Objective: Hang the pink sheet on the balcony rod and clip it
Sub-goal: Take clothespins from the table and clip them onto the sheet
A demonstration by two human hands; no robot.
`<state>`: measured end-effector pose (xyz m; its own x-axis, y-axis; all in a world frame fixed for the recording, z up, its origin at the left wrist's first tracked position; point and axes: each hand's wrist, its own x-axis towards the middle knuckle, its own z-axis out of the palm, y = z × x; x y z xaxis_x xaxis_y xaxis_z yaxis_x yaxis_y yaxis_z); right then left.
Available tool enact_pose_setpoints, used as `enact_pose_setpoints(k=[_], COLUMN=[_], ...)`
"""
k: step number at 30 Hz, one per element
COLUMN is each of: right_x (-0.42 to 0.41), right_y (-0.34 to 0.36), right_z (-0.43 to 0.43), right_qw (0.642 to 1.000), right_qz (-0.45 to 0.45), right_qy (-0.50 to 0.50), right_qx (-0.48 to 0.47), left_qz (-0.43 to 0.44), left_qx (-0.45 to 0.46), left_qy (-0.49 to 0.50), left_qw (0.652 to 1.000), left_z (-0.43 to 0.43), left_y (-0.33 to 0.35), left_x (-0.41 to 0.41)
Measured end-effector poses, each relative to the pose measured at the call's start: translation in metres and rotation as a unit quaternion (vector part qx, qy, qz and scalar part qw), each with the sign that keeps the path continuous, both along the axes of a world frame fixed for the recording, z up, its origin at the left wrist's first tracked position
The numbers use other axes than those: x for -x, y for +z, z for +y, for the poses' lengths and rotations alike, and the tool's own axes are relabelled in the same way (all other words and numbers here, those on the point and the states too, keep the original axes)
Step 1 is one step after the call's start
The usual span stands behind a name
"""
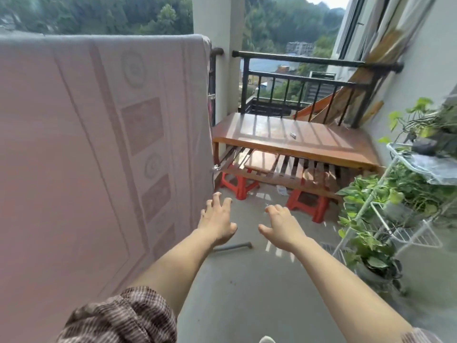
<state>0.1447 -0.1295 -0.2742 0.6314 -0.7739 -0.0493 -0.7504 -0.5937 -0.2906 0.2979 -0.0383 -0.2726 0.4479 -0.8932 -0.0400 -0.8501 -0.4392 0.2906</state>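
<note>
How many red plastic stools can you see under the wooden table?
2. One red stool sits under the wooden table's left end, near the pink sheet; the other red stool stands further right, by the plants. More may be hidden behind the slats.

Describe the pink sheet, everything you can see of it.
The pink sheet is draped over the balcony rail, hanging flat and nearly reaching the floor. It looks like thin woven cloth, pale pink with darker stripes, rectangles and round motifs. Its right edge hangs free; neither hand touches it. No clip is clearly visible on its top edge.
</note>
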Motion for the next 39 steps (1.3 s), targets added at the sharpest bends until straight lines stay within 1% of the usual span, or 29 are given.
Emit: enact_pose_setpoints(k=[2,8,12,15,20,24,27,32,35,39], right_x=[0.003,0.015,0.016,0.01,-0.015,-0.05,-0.081,-0.117,-0.137,-0.163], right_y=[-0.001,0.009,0.009,-0.001,-0.023,-0.037,-0.047,-0.071,-0.084,-0.109], right_z=[-0.058,-0.236,-0.326,-0.391,-0.506,-0.614,-0.689,-0.794,-0.849,-0.92], right_qw=[1.0,0.998,0.995,0.994,0.993,0.992,0.991,0.988,0.986,0.978], right_qz=[0.005,0.044,0.07,0.073,0.073,0.083,0.095,0.107,0.115,0.135], right_qy=[-0.011,-0.038,-0.067,-0.08,-0.09,-0.098,-0.096,-0.095,-0.092,-0.086], right_qx=[0.001,0.016,0.022,0.018,0.008,0.002,-0.02,-0.062,-0.08,-0.131], left_qz=[0.004,0.061,0.071,0.08,0.07,0.08,0.094,0.093,0.101,0.119], left_qx=[-0.001,0.0,-0.003,-0.005,-0.011,-0.011,-0.034,-0.08,-0.105,-0.137], left_qy=[-0.009,0.002,-0.008,-0.002,-0.032,-0.04,-0.027,-0.015,-0.012,0.009], left_qw=[1.0,0.998,0.997,0.997,0.997,0.996,0.995,0.992,0.989,0.983], left_z=[-0.063,-0.242,-0.342,-0.417,-0.541,-0.648,-0.724,-0.824,-0.868,-0.922], left_y=[-0.006,-0.007,-0.012,-0.017,-0.037,-0.057,-0.067,-0.083,-0.1,-0.127], left_x=[-0.001,0.005,0.004,-0.002,-0.019,-0.054,-0.087,-0.126,-0.141,-0.163])
